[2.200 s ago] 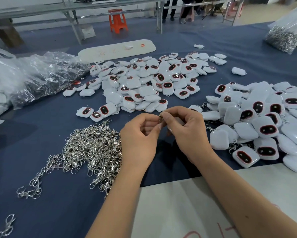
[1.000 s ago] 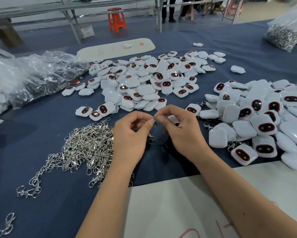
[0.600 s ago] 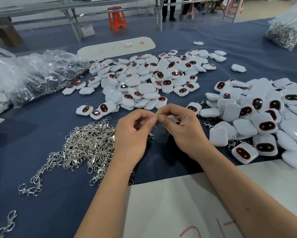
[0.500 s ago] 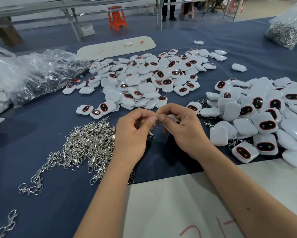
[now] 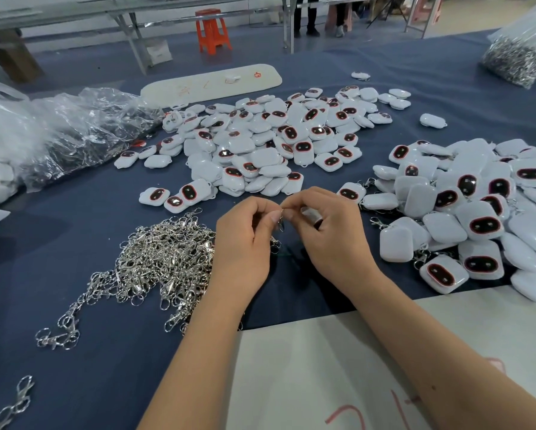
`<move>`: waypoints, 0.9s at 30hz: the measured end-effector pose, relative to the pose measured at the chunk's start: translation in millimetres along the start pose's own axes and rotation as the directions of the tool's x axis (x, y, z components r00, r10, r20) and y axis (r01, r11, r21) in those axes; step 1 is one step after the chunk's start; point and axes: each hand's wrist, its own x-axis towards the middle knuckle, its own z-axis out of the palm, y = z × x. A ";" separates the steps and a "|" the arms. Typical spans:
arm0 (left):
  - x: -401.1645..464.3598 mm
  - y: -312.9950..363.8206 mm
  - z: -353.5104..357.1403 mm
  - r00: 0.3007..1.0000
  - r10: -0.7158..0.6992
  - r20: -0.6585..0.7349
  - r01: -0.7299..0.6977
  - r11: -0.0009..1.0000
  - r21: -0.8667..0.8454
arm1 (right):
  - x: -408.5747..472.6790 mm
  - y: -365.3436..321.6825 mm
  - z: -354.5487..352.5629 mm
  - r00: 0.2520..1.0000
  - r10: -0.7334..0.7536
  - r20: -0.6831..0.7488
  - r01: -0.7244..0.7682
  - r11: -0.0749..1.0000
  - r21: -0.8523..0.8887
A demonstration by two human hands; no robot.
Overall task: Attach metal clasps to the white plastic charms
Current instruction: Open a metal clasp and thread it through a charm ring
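Note:
My left hand and my right hand meet fingertip to fingertip over the blue cloth. Between them hangs a small metal clasp, pinched by my left thumb and forefinger. My right hand curls round a white plastic charm, mostly hidden under its fingers. A heap of silver clasps lies just left of my left hand. A pile of white charms with dark red-rimmed ovals spreads behind my hands. Charms with clasps on them are heaped to the right.
Crumpled clear plastic bags lie at the left. A bag of metal parts sits far right. White boards lie near my forearms and at the back. A loose clasp lies bottom left. An orange stool stands beyond the table.
Both hands stay together at the clasp, with only small finger shifts. The view has tipped slightly, so the hands sit a little higher in the frame.

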 end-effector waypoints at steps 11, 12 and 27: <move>0.5 3.9 -6.2 0.995 -0.028 0.092 0.039 0.993 -0.115 | 1.0 3.4 -4.9 0.969 0.164 0.183 -0.217 0.920 0.326; 0.1 3.9 -5.9 0.996 -0.022 0.084 0.030 0.995 -0.100 | 1.2 3.4 -5.1 0.968 0.169 0.187 -0.224 0.917 0.330; -3.7 9.5 8.8 0.989 0.107 -0.103 -0.096 0.990 0.106 | 2.2 7.0 -3.4 0.961 0.234 0.146 -0.274 0.877 0.395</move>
